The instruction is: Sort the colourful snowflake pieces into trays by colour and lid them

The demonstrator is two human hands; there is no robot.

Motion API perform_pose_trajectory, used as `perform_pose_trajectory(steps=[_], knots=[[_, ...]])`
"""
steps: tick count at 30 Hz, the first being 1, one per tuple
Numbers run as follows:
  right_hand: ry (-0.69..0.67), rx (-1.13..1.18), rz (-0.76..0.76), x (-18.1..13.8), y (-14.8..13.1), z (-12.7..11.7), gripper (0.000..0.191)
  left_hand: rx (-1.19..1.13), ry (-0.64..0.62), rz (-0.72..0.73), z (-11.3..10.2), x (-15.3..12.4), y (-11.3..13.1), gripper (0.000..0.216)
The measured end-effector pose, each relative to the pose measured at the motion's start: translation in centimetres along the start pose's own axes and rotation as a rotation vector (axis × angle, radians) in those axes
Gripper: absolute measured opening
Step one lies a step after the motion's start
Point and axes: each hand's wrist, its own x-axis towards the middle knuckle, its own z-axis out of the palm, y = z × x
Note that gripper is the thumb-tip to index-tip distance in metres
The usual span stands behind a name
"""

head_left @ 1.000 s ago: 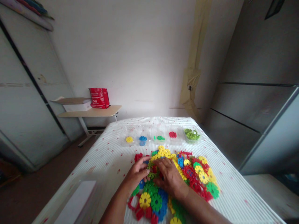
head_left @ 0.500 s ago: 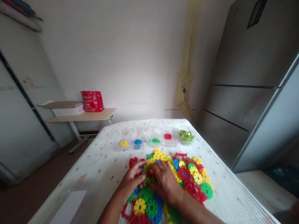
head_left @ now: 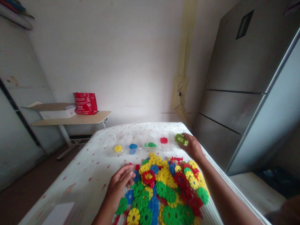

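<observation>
A heap of red, yellow, blue and green plastic snowflake discs (head_left: 164,187) lies on the white ribbed tablecloth (head_left: 93,168). My left hand (head_left: 120,182) rests at the heap's left edge, fingers loosely curled beside a blue disc, holding nothing I can see. My right hand (head_left: 191,145) reaches to the far right, over the clear tub of light-green pieces (head_left: 180,139), its fingers pinched on light-green pieces. In a row to the left stand clear tubs holding a red piece (head_left: 163,140), a green piece (head_left: 151,144), a blue piece (head_left: 133,147) and a yellow piece (head_left: 117,148).
A wooden side table (head_left: 70,118) with a red bag (head_left: 85,103) and a white box (head_left: 56,112) stands at the back left. Grey cabinet doors (head_left: 234,93) line the right. A white flat object (head_left: 58,214) lies at the table's near left.
My right hand left the heap's middle and moved to the far right with light-green pieces, over the light-green tub. My left hand stayed at the heap's left edge. The camera turned slightly.
</observation>
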Motion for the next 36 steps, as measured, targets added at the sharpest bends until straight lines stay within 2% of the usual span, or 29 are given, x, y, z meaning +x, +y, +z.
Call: perform_pose_trajectory(steps=[2,4,7,13,19,26,33,36], knots=[[-0.069,-0.159,0.152,2.2,3.2,-0.1,0.044,-0.004,0.023,0.006,-0.1,0.1,-0.1,0.050],[-0.129,-0.237,0.199,3.7,5.3,0.2,0.043,0.006,0.033,0.007,-0.1,0.2,-0.2,0.049],[-0.182,-0.246,0.171,5.0,6.9,1.0,0.041,0.025,0.038,0.007,-0.2,0.2,-0.4,0.050],[-0.290,-0.214,0.097,5.7,8.4,2.1,0.045,0.031,0.036,0.008,-0.5,0.4,-0.8,0.049],[-0.371,-0.172,0.067,5.6,9.2,1.8,0.047,0.021,0.041,-0.002,-0.4,0.3,-0.8,0.048],[-0.364,-0.159,0.080,5.8,9.4,1.2,0.027,0.017,0.045,0.006,-0.4,0.3,-0.7,0.049],[-0.447,-0.178,0.070,5.2,8.4,1.6,0.036,0.011,0.035,-0.002,-0.4,0.3,-0.8,0.047],[-0.465,-0.211,0.088,5.1,8.0,1.8,0.034,0.011,0.042,-0.007,-0.5,0.3,-0.8,0.048]])
